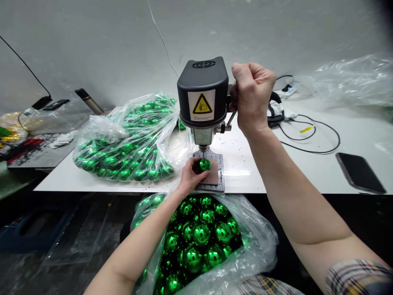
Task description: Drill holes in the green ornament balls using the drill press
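Observation:
A shiny green ball (205, 164) is pinched between the thumb and fingers of my left hand (193, 175). It rests over a brown board (214, 174) on the base plate of a small black drill press (202, 90), directly beneath the chuck and bit. Whether the bit has entered the ball I cannot tell. My right hand (253, 92) is closed in a fist round the feed lever (231, 119) at the machine's right side; the grip itself is mostly hidden by the fingers. Below the table edge, an open plastic bag holds many green balls (201, 233).
Another clear bag of green balls (123, 151) lies on the white table (245, 180), left of the machine. At right are a phone (360, 172), a looped black cable (339, 139) and plastic film (353, 80). A bottle (89, 101) and white glove (63, 139) are at left.

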`<state>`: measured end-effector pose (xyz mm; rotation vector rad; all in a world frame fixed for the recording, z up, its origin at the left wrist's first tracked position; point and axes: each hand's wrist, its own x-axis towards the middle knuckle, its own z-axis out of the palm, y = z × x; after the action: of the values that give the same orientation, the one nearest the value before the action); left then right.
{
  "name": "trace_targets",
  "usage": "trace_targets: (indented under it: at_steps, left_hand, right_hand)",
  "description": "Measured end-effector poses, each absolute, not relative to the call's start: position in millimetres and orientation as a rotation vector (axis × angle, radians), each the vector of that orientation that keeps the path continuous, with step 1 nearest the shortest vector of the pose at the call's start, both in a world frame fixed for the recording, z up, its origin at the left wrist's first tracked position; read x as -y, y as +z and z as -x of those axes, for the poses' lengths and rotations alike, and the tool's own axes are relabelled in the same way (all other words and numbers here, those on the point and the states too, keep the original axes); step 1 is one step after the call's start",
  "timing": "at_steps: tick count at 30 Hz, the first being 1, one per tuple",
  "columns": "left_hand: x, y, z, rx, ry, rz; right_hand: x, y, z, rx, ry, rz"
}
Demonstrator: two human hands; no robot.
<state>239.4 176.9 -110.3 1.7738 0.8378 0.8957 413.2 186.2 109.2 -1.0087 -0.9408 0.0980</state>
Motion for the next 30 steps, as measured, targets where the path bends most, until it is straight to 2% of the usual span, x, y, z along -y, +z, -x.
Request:
trace_targets:
  at_steps: [12, 22, 30]
  left_hand:
    - [-176.8, -114.9, -239.9, -0.772, 0.903, -1.661]
    - [-174.7, -118.7, -240.0, -0.793, 0.93, -1.718]
    - [-173.8, -114.4, -239.7, -0.771, 0.94, -1.705]
  right_hand:
    - [-157.2, 100.2, -396.1, 1.056, 0.024, 0.879]
    - [-116.9, 45.0, -372.6, 1.177, -0.21, 0.795]
    - [-115.0, 22.1, -384.6, 1.393, -0.37, 0.646]
